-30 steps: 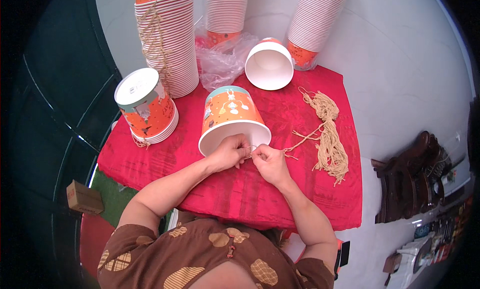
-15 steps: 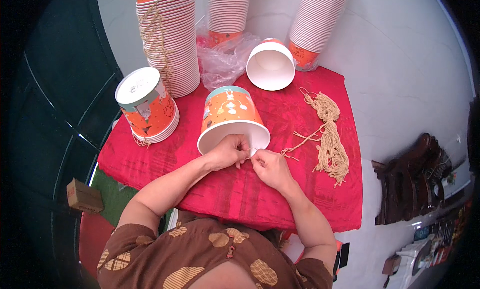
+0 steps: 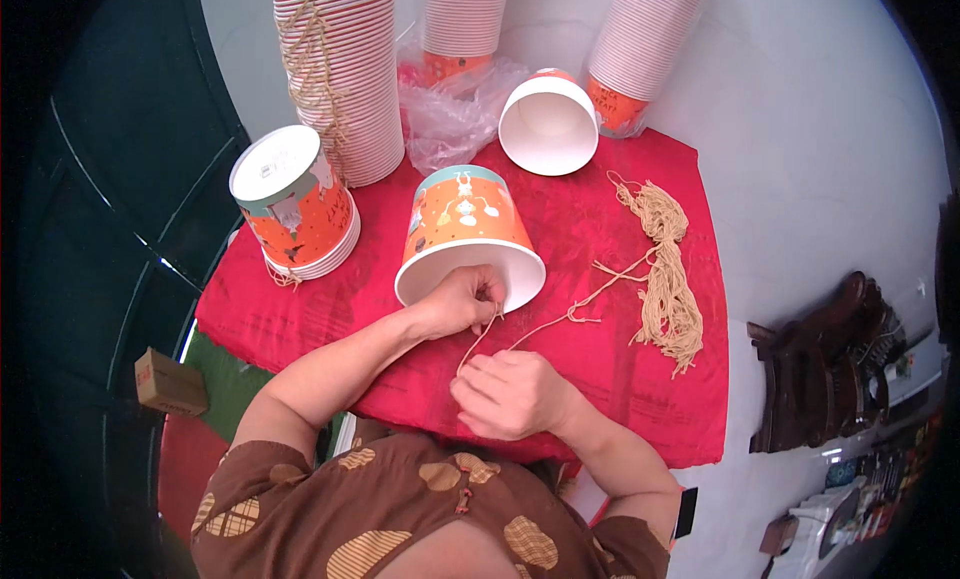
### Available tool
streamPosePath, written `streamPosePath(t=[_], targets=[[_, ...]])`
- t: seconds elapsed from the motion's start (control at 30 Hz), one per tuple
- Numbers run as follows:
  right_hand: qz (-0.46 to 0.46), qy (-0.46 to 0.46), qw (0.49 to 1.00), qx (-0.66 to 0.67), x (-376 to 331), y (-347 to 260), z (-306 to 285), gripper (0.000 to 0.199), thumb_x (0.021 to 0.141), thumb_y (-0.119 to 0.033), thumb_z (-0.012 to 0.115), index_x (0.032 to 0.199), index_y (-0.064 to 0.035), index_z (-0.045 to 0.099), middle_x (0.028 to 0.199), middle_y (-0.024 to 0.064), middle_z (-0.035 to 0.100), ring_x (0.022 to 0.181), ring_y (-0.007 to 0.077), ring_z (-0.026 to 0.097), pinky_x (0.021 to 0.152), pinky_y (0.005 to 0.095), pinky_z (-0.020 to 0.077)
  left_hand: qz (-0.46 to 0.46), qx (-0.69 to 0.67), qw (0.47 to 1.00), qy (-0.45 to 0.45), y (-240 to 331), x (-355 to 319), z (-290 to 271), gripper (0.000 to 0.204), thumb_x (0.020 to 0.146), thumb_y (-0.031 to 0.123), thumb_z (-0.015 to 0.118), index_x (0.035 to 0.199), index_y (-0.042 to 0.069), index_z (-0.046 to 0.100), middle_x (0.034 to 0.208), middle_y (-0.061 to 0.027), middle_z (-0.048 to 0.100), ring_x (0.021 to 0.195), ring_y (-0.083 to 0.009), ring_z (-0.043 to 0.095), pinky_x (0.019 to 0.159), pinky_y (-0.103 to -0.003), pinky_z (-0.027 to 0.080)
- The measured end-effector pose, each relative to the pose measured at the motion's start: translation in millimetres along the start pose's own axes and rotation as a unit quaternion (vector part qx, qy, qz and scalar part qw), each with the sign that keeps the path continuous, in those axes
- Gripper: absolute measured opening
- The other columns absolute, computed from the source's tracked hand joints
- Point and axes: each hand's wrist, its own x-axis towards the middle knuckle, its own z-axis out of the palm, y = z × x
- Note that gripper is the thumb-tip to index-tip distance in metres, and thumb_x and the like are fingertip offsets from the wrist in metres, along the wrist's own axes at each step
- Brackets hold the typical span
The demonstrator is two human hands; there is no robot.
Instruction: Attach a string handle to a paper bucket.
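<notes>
An orange-and-white paper bucket (image 3: 470, 217) lies on its side at mid-table, its open mouth toward me. My left hand (image 3: 465, 301) is at the near rim, fingers pinched on a thin tan string (image 3: 478, 341) there. Nearer to me, my right hand (image 3: 513, 395) has its fingers curled round the same string, which runs up to the rim. Another stretch of string leads from the right hand toward a tan string bundle (image 3: 665, 279) on the right. The fingertips of the right hand are partly hidden.
A tall bucket stack (image 3: 350, 89) with knotted string down its side stands back left, beside a short upside-down stack (image 3: 300, 219). A loose bucket (image 3: 548, 129), crumpled clear plastic (image 3: 455, 129) and two more stacks are at the back of the red-clothed table (image 3: 600, 399).
My right hand has moved from the bucket's rim down toward me, drawing the string out into a longer stretch. My left hand stays at the rim.
</notes>
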Motion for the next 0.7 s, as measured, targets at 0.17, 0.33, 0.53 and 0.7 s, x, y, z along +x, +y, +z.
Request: streamPosePath(t=[0.17, 0.33, 0.53, 0.7], targets=[[0.156, 0.105, 0.981, -0.044, -15, 23, -4, 0.012, 0.073, -0.006, 0.068, 0.080, -0.0012, 0.060, 0.062, 0.0102, 0.058, 0.050, 0.0265, 0.057, 0.047, 0.0360, 0.0453, 0.004, -0.004, 1.000, -0.003, 1, 0, 1, 0.011, 0.080, -0.007, 0.057, 0.085, 0.002, 0.055, 0.076, -0.0028, 0.056, 0.062, -0.0104, 0.053, 0.050, -0.024, 0.048], [0.366, 0.088, 0.923, -0.081, -27, 41, 13, 0.007, 0.082, -0.002, 0.063, 0.089, -0.0024, 0.062, 0.074, 0.0157, 0.063, 0.064, 0.0319, 0.064, 0.055, 0.0411, 0.0502, 0.009, 0.003, 1.000, -0.003, 3, -2, 1, 0.012, 0.080, -0.006, 0.055, 0.089, 0.002, 0.055, 0.077, -0.0022, 0.055, 0.063, -0.0099, 0.053, 0.049, -0.024, 0.047], [0.424, 0.053, 0.904, -0.023, -37, 48, 26, 0.013, 0.081, -0.003, 0.064, 0.093, -0.0035, 0.063, 0.085, 0.0165, 0.063, 0.072, 0.0326, 0.066, 0.060, 0.0415, 0.0522, 0.017, 0.020, 1.000, -0.008, 3, -2, 2, 0.012, 0.081, -0.005, 0.054, 0.090, 0.002, 0.054, 0.077, -0.0025, 0.055, 0.063, -0.0096, 0.053, 0.049, -0.024, 0.047], [0.423, 0.059, 0.904, 0.007, -39, 51, 28, 0.014, 0.079, -0.001, 0.065, 0.093, -0.0025, 0.062, 0.087, 0.0169, 0.062, 0.074, 0.0323, 0.066, 0.062, 0.0401, 0.0525, 0.009, 0.044, 0.999, -0.013, 5, -3, 1, 0.016, 0.079, -0.005, 0.055, 0.093, 0.002, 0.054, 0.081, -0.0024, 0.055, 0.067, -0.0104, 0.053, 0.054, -0.024, 0.047]])
